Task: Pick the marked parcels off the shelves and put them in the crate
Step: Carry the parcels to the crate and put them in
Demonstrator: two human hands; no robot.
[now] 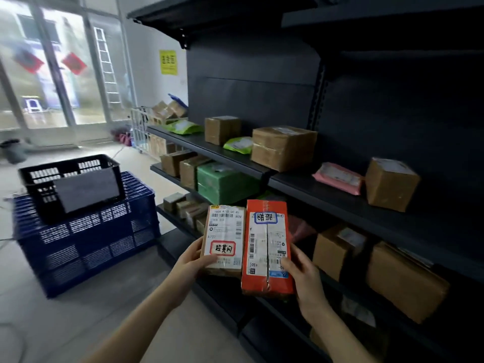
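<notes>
Brown parcel and orange parcel are held side by side, just in front of the dark shelves. The left hand pinches the brown one and the right hand the orange one, thumbs on the front, other fingers hidden behind. It seems best to grip tight, turn left and lower them into the black crate on the blue crate. The brown one is rough card. The orange one is shiny and taped, so it may slip. Both are flat, with white labels.

I see bright glass doors upper left, a ladder against the white wall, pale tiled floor below.
</notes>
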